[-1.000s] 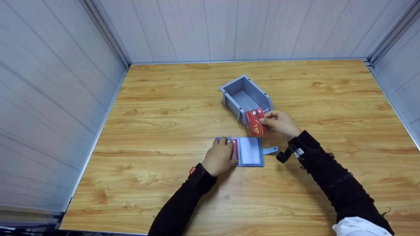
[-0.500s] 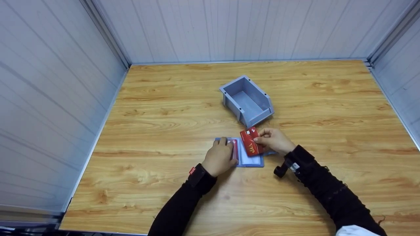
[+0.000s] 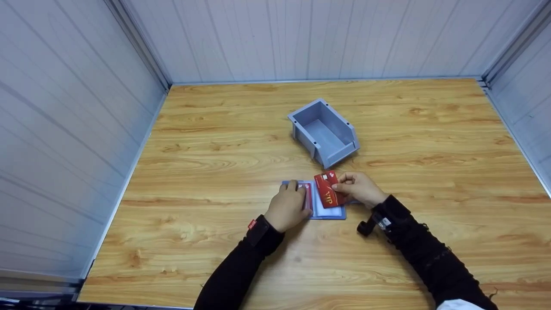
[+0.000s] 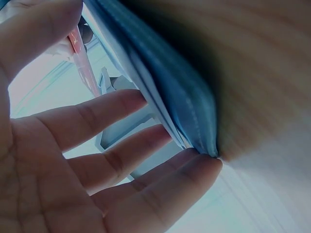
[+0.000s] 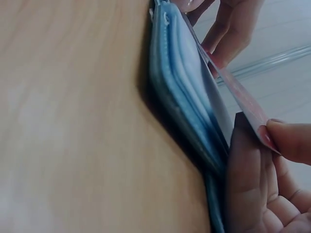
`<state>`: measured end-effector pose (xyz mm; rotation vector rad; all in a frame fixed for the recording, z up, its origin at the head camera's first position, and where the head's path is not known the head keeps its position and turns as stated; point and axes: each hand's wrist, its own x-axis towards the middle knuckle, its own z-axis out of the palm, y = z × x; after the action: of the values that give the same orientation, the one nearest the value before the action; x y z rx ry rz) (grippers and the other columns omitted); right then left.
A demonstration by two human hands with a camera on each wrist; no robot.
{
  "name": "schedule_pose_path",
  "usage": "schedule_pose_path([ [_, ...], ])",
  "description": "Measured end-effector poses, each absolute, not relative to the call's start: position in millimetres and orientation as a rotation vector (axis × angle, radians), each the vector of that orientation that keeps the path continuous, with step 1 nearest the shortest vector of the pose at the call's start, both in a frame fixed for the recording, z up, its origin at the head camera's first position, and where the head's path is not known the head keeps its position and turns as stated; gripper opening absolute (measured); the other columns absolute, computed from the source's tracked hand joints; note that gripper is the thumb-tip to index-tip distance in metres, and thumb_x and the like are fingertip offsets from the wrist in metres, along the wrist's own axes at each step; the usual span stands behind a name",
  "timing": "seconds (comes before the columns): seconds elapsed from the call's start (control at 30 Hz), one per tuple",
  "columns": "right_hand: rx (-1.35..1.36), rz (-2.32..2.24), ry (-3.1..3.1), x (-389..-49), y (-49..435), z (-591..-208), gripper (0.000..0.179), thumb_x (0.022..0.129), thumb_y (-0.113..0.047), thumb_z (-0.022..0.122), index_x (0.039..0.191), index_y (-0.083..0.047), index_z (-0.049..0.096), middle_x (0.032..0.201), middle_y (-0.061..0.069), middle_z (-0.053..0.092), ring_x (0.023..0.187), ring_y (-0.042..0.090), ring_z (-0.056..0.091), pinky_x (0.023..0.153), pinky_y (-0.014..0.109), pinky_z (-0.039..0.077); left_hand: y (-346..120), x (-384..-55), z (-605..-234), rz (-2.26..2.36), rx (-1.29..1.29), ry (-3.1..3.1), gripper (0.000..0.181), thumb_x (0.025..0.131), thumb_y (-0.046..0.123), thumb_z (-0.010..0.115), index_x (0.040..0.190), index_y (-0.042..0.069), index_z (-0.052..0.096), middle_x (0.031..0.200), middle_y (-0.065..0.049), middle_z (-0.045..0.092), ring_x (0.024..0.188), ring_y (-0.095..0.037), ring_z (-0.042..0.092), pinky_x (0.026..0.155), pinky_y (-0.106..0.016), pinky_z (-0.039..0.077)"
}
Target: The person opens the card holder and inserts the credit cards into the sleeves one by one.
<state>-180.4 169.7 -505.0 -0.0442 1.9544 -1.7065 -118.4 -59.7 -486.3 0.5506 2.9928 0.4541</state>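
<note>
A blue card holder lies spread open on the wooden table, its clear sleeves showing. My left hand rests on its left half, with a red card partly covered beneath the fingers. In the left wrist view, nearly straight fingertips touch the holder's pages and edge. My right hand pinches a red VIP card between thumb and fingers, tilted over the right half. From the right wrist view, the VIP card slants away from the sleeves; whether its far edge enters one cannot be told.
Behind the holder stands a grey plastic bin with a low front, nothing visible inside. Pale panel walls enclose the table at the back and both sides.
My right hand has brought the VIP card from in front of the bin toward me, over the holder's right half, then slightly lower. My left hand has stayed still.
</note>
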Motion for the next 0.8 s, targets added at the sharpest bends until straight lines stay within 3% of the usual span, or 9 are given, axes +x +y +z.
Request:
schedule_pose_path([
  [0.6, -0.043, -1.761, 1.900, -177.3, 169.5, -508.2, 0.008, 0.090, -0.004, 0.064, 0.086, -0.008, 0.058, 0.072, -0.004, 0.070, 0.062, 0.008, 0.067, 0.058, 0.024, 0.057, -60.4, -118.2, -483.9, 0.497, 0.507, 3.031, 0.054, 0.081, 0.038, 0.074, 0.120, 0.003, 0.062, 0.123, -0.018, 0.058, 0.111, -0.038, 0.057, 0.083, -0.049, 0.055],
  [0.8, -0.018, -1.754, 1.919, -177.9, 169.5, -508.0, 0.009, 0.089, -0.004, 0.065, 0.085, -0.009, 0.058, 0.071, -0.004, 0.070, 0.062, 0.008, 0.067, 0.057, 0.024, 0.058, -54.2, -126.6, -480.0, 0.872, 0.367, 3.020, 0.055, 0.089, 0.030, 0.068, 0.130, -0.003, 0.056, 0.123, -0.022, 0.060, 0.112, -0.038, 0.058, 0.094, -0.049, 0.050],
])
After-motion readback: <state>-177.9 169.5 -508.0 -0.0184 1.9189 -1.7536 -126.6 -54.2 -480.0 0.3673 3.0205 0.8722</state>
